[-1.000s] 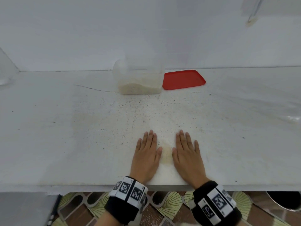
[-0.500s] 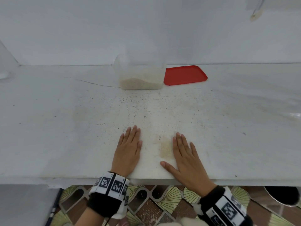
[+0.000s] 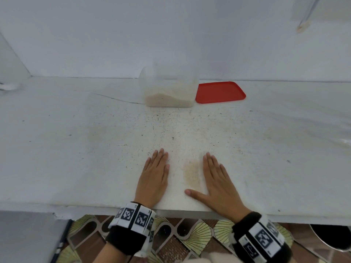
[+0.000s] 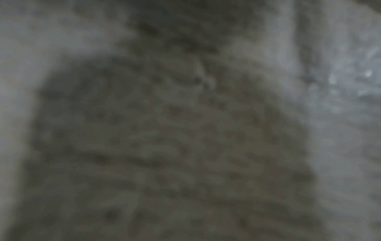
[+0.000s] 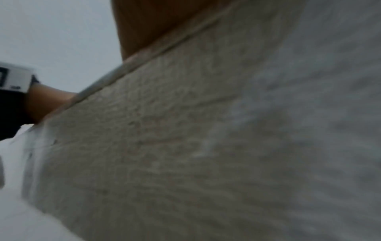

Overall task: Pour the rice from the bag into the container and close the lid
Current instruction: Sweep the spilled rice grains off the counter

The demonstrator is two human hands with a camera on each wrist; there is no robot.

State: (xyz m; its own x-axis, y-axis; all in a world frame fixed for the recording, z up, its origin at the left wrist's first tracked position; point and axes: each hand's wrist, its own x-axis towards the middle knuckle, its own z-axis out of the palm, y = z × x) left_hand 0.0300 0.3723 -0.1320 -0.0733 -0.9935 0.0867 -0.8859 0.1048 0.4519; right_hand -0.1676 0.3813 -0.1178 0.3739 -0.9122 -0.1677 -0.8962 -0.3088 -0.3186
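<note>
Rice (image 3: 169, 97) sits in the container (image 3: 168, 86), red lid (image 3: 220, 92) beside it; my left hand (image 3: 153, 179) and right hand (image 3: 218, 185) lie flat, holding nothing.

The left wrist view is dark, noisy and heavily blurred. A broad grey-brown mass with a faint mottled, rippled texture fills the middle and runs down to six o'clock; what it is cannot be told. Paler grey bands edge it at nine o'clock and three o'clock. Around two o'clock sits a brighter, speckled whitish patch. A darker smudge lies at twelve o'clock.
</note>
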